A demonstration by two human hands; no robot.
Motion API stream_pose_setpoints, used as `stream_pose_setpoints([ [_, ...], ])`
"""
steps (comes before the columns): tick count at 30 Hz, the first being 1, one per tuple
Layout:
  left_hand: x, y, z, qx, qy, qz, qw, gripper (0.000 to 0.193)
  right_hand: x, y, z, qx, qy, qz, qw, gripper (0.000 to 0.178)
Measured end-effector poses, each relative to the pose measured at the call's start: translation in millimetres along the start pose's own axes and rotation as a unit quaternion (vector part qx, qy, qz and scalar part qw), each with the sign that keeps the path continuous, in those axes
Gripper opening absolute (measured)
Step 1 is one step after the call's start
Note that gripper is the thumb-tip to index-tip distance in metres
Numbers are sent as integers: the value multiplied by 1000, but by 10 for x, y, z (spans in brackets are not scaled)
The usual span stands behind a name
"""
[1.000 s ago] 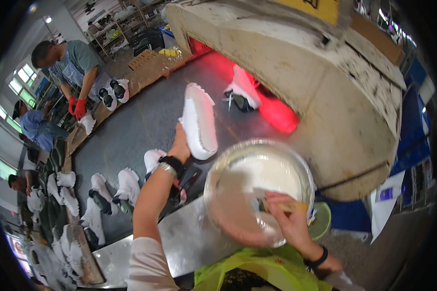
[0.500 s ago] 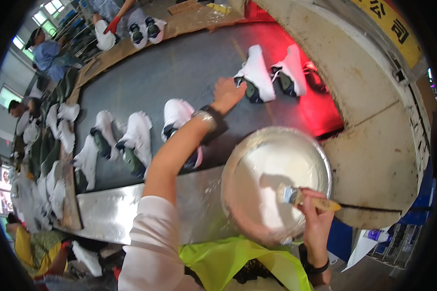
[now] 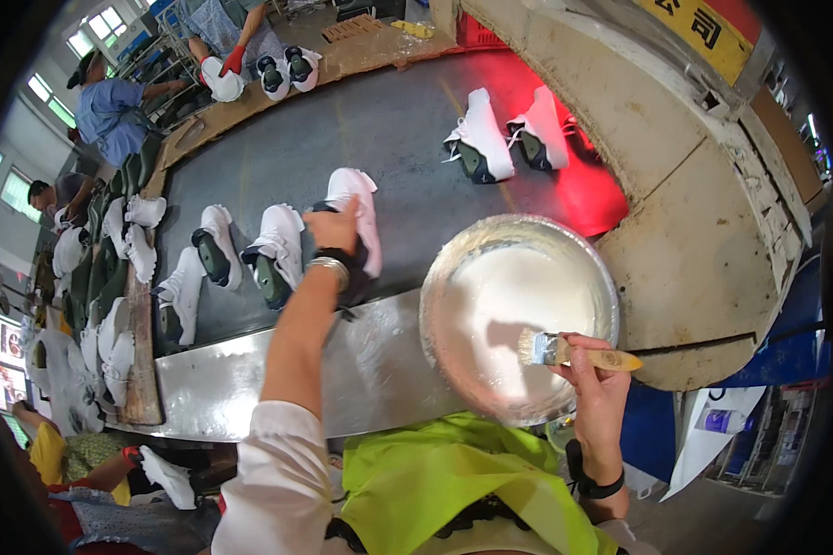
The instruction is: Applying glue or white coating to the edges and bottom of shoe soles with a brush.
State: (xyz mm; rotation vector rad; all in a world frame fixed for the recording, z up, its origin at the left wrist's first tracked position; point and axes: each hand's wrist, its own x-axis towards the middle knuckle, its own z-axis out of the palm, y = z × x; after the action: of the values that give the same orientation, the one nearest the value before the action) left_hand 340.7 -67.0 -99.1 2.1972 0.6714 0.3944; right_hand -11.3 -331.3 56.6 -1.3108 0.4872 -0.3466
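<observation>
My left hand [image 3: 336,228] is closed on a white and dark sneaker [image 3: 354,188] lying on its side at the middle of the grey belt [image 3: 250,166]. The shoe's heel part is partly hidden behind my hand and wrist. In my right hand [image 3: 594,379] is a flat paintbrush with a wooden handle [image 3: 611,359], its pale bristles over a round metal basin [image 3: 611,287] holding white liquid. Left of my left hand are several more sneakers, the nearest a white and green sneaker [image 3: 276,242]. Two white and green sneakers [image 3: 481,134] lie toward the red-lit far right.
A beige machine housing [image 3: 685,194] bounds the belt on the right. A metal ledge [image 3: 370,379] runs along the near side. Co-workers sit and stand at the far left; one red-gloved hand [image 3: 233,61] holds a shoe. White shoe parts [image 3: 120,342] pile up at the left edge.
My left hand has moved left and nearer, from beside the right-hand sneakers onto the middle sneaker. The right-hand sneakers are farther off. My right hand still holds the brush over the basin.
</observation>
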Motion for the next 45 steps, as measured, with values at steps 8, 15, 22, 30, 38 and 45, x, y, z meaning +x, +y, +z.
stream_pose_setpoints([
  [8, 519, -313, -477, -132, -261, -55, 955, 77, 226, 55, 54, -25, 46, 13, 999, 17],
  [15, -265, -403, -960, -567, -381, -88, 725, 52, 286, -5, 265, -117, -27, -40, 992, 15],
  [22, -1730, -944, -1880, -648, -436, -350, 517, 42, 875, 555, 45, -388, -106, -181, 898, 21],
  [30, -2446, -1524, -2134, -572, -569, -212, 552, 33, 972, 1068, 276, -591, -60, -152, 790, 23],
  [38, -2437, -1557, -2012, -499, -625, -189, 570, 43, 862, 569, 294, -302, -69, -164, 937, 22],
  [45, -2444, -1262, -1856, -492, -523, -234, 655, 44, 466, 161, 1131, -107, -194, -135, 966, 19],
])
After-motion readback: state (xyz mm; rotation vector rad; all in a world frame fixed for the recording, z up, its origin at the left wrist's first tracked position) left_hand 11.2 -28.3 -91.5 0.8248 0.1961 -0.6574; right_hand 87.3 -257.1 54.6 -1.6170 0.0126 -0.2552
